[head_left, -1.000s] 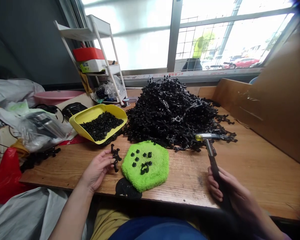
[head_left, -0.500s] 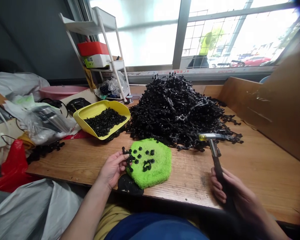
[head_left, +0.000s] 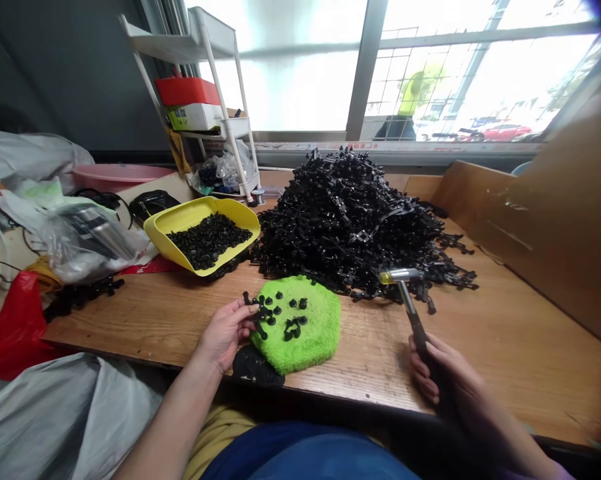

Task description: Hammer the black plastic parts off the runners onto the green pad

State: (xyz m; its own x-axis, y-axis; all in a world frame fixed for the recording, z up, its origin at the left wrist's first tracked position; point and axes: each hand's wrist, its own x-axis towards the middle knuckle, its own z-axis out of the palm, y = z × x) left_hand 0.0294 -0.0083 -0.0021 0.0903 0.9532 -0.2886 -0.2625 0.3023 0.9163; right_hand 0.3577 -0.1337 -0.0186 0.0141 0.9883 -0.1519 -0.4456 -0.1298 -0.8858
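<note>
One red plastic bag (head_left: pixel 15 327) at far left, bunched, running off the frame edge. Grey cloth (head_left: pixel 70 413) below it, cut off by the bottom of the view. Next, a steel tumbler (head_left: pixel 105 230) inside clear plastic; any marking on it blurred by the wrap. Red sheet (head_left: pixel 150 265) mostly tucked under a yellow tray (head_left: pixel 180 217); a pale letter shows, perhaps a P, the rest covered. Tray holds a heap of small black pieces, too fine to count. Behind, on the white rack, a white-and-green box (head_left: pixel 195 119) beneath a red one; dark print on the white side, too small to read. Left grip (head_left: pixel 225 333) narrow, fingertips pinching a black branched part (head_left: pixel 261 313) at the left edge of a green fuzzy pad (head_left: pixel 305 353); whether part and pad touch, cannot tell. On the pad: seven round black plugs (head_left: pixel 277 310) and one bent black piece (head_left: pixel 293 328). Dark patch (head_left: pixel 255 367) under the pad's lower left, partly hidden. Behind the pad, a big tangled pile (head_left: pixel 350 227) of black parts on the desk (head_left: pixel 370 360). Red characters on the sill strip (head_left: pixel 365 146), illegible. Farther right, right grip (head_left: pixel 445 373) wrapped round the handle of a hammer (head_left: pixel 411 313), yellow-faced head up in front of the pile; handle's lower end lost in shadow and blur. Brown board (head_left: pixel 560 220) at far right, cut by the dark frame edge.
</note>
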